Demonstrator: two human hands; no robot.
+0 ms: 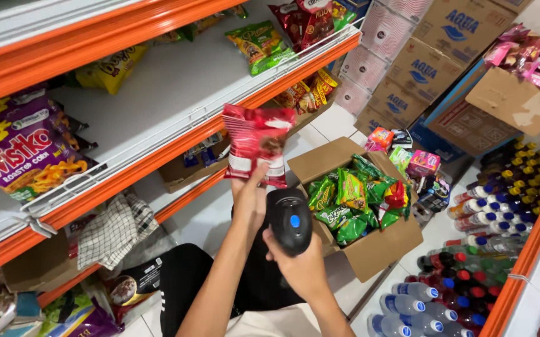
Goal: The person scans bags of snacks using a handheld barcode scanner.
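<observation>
- Your left hand [249,201] is closed on the bottom edge of a red snack packet [257,145], held upright near frame centre, thumb on the front of the packet.
- Your right hand [302,265] is wrapped around a black handheld scanner [289,220] with a blue button on top; its head is tipped up toward the packet's lower edge, just under it at 5 o'clock from the packet.
- Packet and scanner are close; can't tell if they touch.
- Open cardboard box [370,253] on the floor at 3 o'clock from the scanner, filled with green snack bags [343,198] plus a few red ones.
- White shelf [158,93] with an orange edge runs from 9 to 12 o'clock of the packet; it carries a purple corn snack bag [24,153] far left, a yellow bag [111,70], a green bag [259,45] and dark red bags [304,22].
- Checked cloth [114,231] hangs out below the shelf, at 8 o'clock from your left hand.
- Stacked cartons [407,68] at 1 o'clock; another open box of pink and red packets [535,56] at top right.
- Rows of bottled drinks [469,274] stand on the floor at 4 o'clock, beside an orange shelf edge [525,262].
- Small pink boxes [423,163] lie just behind the open cardboard box.
</observation>
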